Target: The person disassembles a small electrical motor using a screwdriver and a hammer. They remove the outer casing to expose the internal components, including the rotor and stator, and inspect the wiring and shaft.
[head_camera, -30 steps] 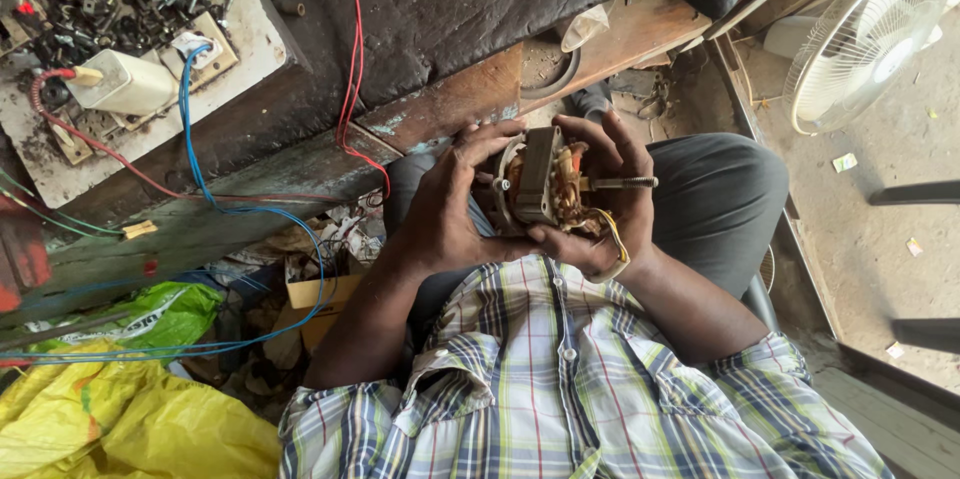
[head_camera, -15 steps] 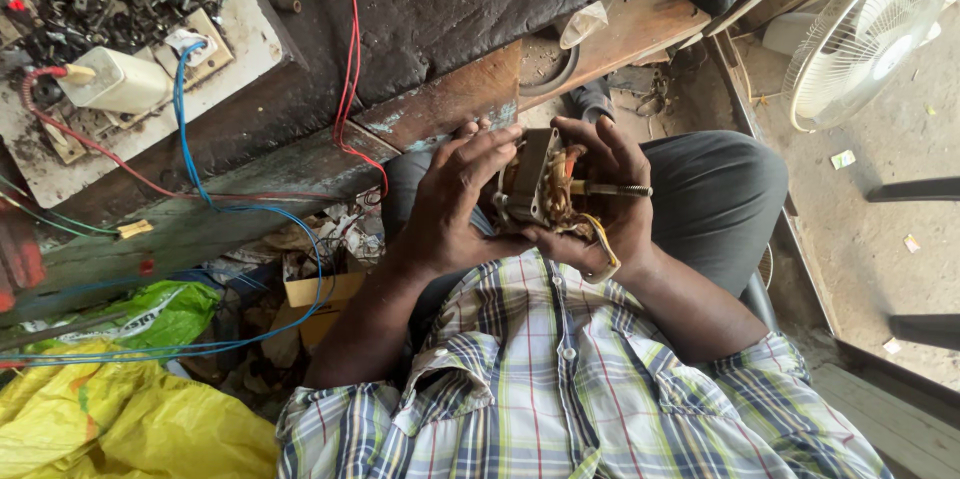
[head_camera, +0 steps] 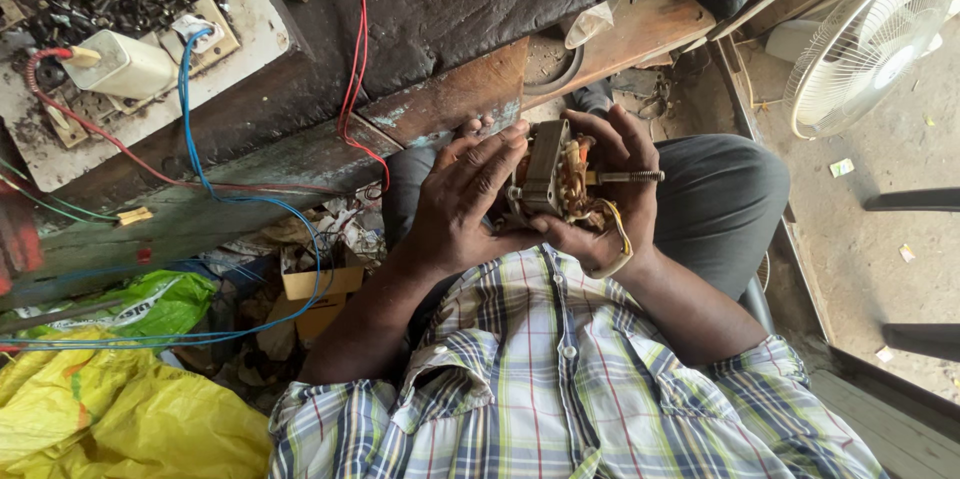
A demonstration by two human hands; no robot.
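Single head view, looking steeply down, close over lap; workbench point(head_camera: 300, 129) at frame top.

left hand point(head_camera: 462, 201), right hand point(head_camera: 612, 201) grip motor point(head_camera: 556, 179)

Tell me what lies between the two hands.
The motor, clasped by the left hand and the right hand, seen in the head view.

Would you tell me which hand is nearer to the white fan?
Right. The right hand cups the motor on the side towards the white fan; the left hand holds the motor's far side.
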